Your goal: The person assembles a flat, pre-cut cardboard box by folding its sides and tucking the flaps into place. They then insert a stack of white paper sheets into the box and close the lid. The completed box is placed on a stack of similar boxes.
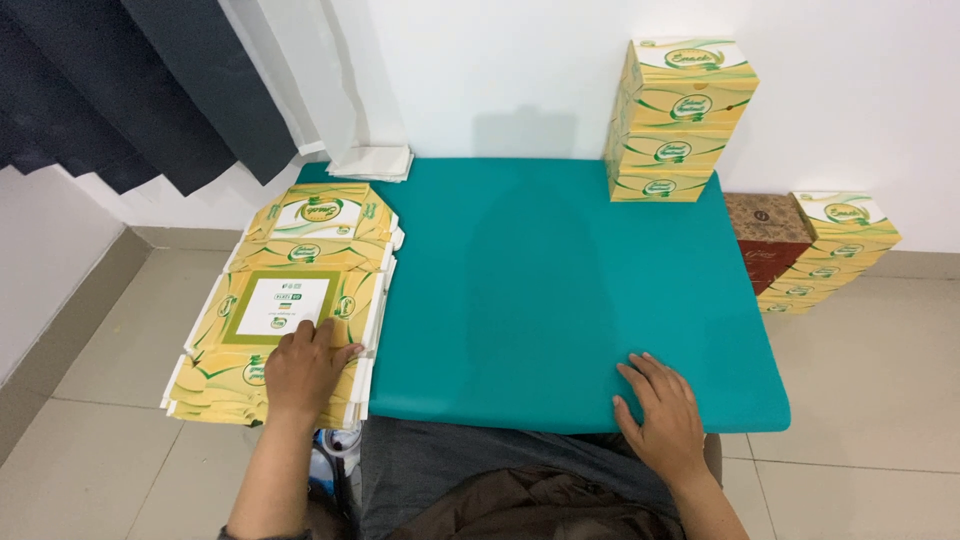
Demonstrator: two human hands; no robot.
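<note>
The left hand (303, 368) lies flat, fingers spread, on the flat cartons (285, 305) stacked at the counter's (540, 290) left edge, pinching nothing. The right hand (661, 408) rests open, palm down, on the near right corner. Folded boxes (677, 120) stand stacked at the far right edge.

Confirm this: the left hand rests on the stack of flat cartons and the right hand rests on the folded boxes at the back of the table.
Not quite. In the head view the right hand lies flat on the green table near its front edge, far from the folded boxes. The left hand does rest on the stack of flat cartons.
</note>
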